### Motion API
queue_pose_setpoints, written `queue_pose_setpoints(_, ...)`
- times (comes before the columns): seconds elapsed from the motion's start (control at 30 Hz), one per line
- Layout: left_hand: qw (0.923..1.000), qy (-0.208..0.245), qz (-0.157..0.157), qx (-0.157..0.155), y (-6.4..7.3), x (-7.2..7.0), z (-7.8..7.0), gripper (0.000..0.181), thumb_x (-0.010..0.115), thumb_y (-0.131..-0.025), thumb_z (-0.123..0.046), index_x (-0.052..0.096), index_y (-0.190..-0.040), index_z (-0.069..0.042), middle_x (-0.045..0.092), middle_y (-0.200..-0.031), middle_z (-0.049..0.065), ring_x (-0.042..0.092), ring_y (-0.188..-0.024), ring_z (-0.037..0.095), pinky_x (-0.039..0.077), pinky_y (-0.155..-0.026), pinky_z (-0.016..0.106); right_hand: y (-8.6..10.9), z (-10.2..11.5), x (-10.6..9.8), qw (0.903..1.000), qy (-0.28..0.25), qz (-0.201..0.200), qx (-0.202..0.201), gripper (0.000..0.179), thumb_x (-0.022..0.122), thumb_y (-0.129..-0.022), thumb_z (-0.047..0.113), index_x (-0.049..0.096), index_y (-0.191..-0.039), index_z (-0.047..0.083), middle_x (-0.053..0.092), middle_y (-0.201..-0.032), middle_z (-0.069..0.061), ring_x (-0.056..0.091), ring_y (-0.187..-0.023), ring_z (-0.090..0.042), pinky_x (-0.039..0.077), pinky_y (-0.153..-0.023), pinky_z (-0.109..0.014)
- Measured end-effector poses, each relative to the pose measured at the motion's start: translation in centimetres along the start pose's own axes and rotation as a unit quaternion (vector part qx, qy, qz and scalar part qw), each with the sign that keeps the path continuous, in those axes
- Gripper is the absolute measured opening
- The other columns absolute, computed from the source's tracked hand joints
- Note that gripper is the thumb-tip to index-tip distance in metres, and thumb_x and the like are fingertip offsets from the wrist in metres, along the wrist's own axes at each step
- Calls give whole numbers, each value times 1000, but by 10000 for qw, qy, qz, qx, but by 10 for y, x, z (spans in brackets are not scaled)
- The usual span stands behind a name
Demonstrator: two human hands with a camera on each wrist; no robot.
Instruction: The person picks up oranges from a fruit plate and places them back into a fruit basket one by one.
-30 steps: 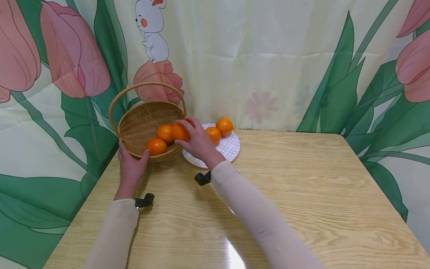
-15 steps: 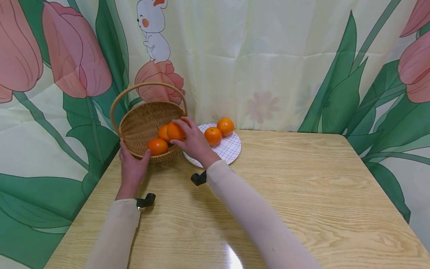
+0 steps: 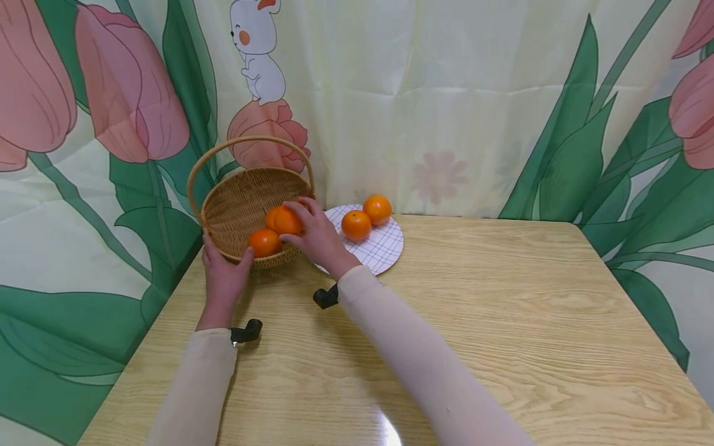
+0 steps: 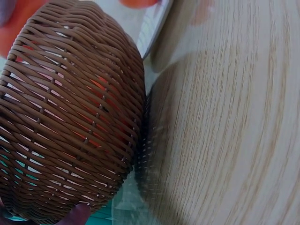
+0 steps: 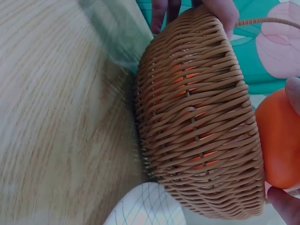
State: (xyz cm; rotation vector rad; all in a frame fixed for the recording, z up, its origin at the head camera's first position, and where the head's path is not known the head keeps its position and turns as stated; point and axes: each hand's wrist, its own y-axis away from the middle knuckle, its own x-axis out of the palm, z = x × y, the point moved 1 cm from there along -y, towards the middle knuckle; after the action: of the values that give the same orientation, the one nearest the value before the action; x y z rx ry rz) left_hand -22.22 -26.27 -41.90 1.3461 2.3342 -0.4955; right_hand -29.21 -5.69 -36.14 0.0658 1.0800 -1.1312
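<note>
A brown wicker basket (image 3: 240,192) with a tall hoop handle stands at the table's back left. My left hand (image 3: 224,275) grips its near left rim, thumb over the edge. My right hand (image 3: 320,238) holds an orange (image 3: 288,223) over the basket's right rim; in the right wrist view that orange (image 5: 280,140) sits between thumb and fingers. Inside the basket are a second orange (image 3: 264,243) in front and a third orange (image 3: 271,218), partly hidden behind the held one. Through the weave in the left wrist view, orange colour shows.
To the basket's right lies a round white plate (image 3: 385,248) with a blue grid pattern. It bears a nearer orange (image 3: 356,225) and a farther orange (image 3: 377,209). A flower-printed curtain (image 3: 446,111) hangs behind the wooden table (image 3: 474,310).
My right hand has carried the orange left from near the plate to over the basket's contents. My left hand keeps its hold on the rim. The view has shifted slightly.
</note>
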Motion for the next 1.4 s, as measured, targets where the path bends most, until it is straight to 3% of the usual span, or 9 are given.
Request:
queue_pose_setpoints(0.57,10000,-4,47,-24,-2,2,2,105,59,-89,-53,-21,-152,-31,-9,-162,12,13,-147,42,21,-115,58,-6,0,8,9989,-18,433,168,61,68,-89,37,43,-143,23,34,-150,-10,50,-126,-29,47,-103,-41)
queue_pose_setpoints(1.07,10000,-15,21,-5,1,1,1,106,60,-88,-54,-21,-153,-28,-8,-162,13,15,-146,44,23,-114,59,-3,-3,10,9968,192,657,412,61,65,-92,38,42,-146,21,35,-150,-11,51,-126,-29,44,-106,-40)
queue_pose_setpoints(1.4,10000,-32,-24,-10,1,1,1,106,60,-88,-53,-20,-153,-27,-6,-162,14,15,-146,43,22,-115,58,-1,-14,9,9976,220,498,423,56,65,-92,36,46,-143,21,40,-147,-8,48,-130,-26,43,-108,-39)
